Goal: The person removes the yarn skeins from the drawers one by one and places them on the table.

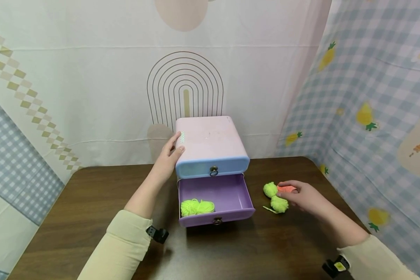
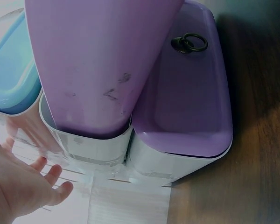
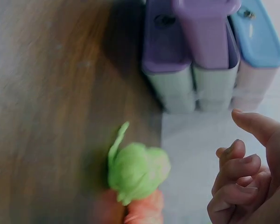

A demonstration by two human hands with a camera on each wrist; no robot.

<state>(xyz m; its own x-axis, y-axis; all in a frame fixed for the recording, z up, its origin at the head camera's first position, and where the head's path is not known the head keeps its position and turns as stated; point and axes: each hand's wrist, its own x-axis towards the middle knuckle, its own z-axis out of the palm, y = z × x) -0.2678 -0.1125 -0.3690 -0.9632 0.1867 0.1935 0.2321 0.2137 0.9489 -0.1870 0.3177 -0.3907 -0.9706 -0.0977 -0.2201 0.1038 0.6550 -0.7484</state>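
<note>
"So, at left, the left hand (image 1: 167,160) rests against the pink cabinet (image 1: 211,136), fingers spread!"

"And the drawers?"

"Blue drawer (image 1: 196,169) closed on top; beneath it, the purple drawer (image 1: 234,197) stands pulled out."

"Anything in it?"

"Yellow-green yarn (image 1: 197,208), tucked into the front left corner! Further right, on the brown table (image 1: 238,252), two yellow-green yarn balls (image 1: 279,205) sit close together, orange yarn (image 1: 285,189) just beside them."

"What about the right hand (image 1: 307,196)?"

"Over at the orange yarn, thumb out, fingers loosely bent; the right wrist view shows nothing in its grasp."
</note>
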